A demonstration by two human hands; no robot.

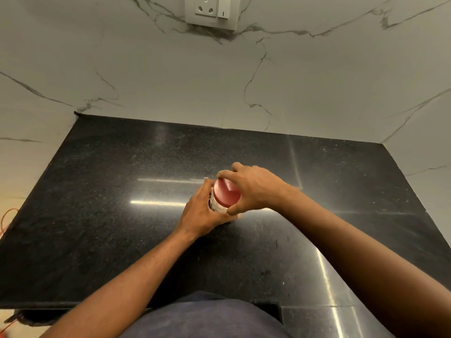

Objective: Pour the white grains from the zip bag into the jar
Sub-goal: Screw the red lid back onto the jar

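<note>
A small jar (218,206) with a pale patterned body stands upright on the black countertop (97,191), near its middle. A red lid (226,194) sits on top of it. My left hand (202,213) wraps around the jar's body from the left and front. My right hand (253,189) comes over from the right, with fingers and thumb gripping the rim of the red lid. No zip bag shows in this view.
A marble-patterned wall rises behind and on both sides of the counter, with a socket and switch plate (211,11) high on it. An orange cord (7,220) hangs off the counter's left edge. The counter's front edge runs just ahead of my body.
</note>
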